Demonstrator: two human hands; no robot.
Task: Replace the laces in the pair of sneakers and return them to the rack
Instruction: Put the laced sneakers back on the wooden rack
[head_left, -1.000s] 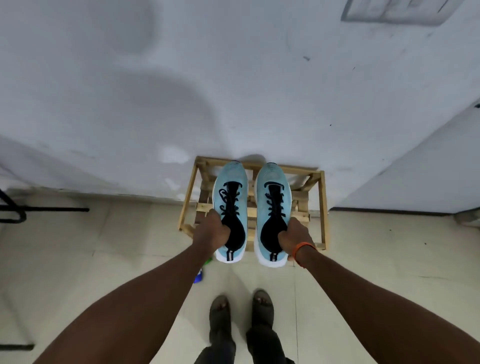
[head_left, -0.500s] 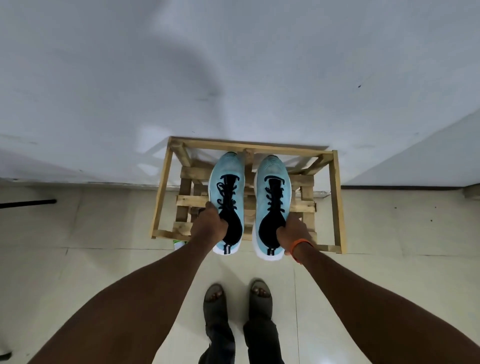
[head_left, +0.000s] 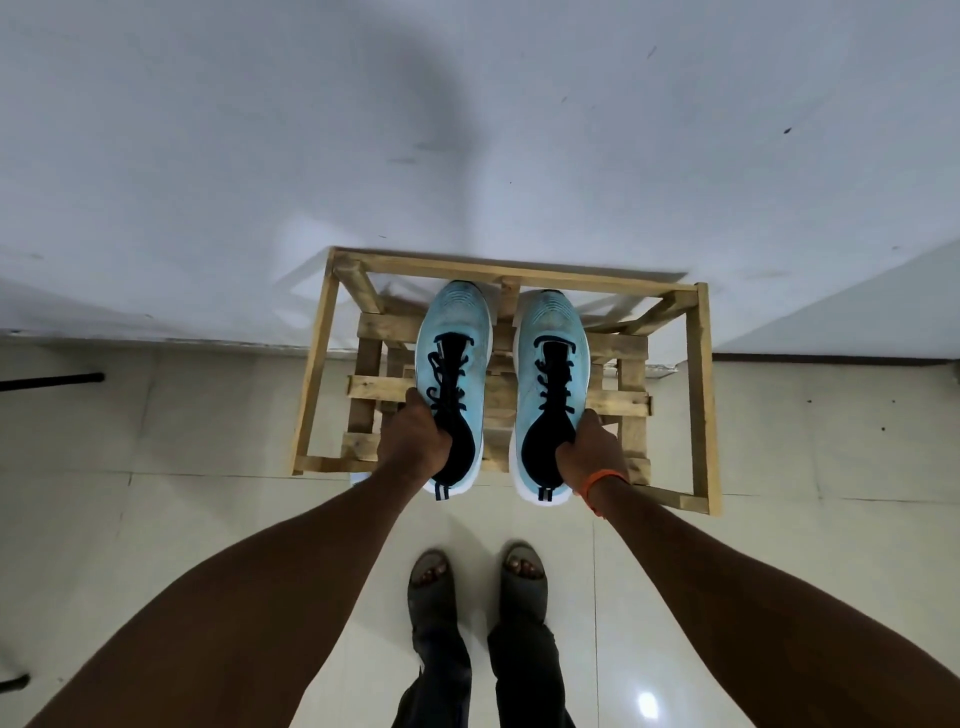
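**Laced sneakers over the rack**

Two light-blue sneakers with white soles and black tongues sit side by side, apart, toes toward the rack's back rail, heels past its front edge. The left sneaker (head_left: 453, 384) and right sneaker (head_left: 551, 395) both carry black laces (head_left: 444, 382). The wooden slatted rack (head_left: 702, 395) stands on the floor against the wall.

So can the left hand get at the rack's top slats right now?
Probably not: the left hand is closed on the left sneaker, which sits between it and the rack. It would have to set the sneaker down first.
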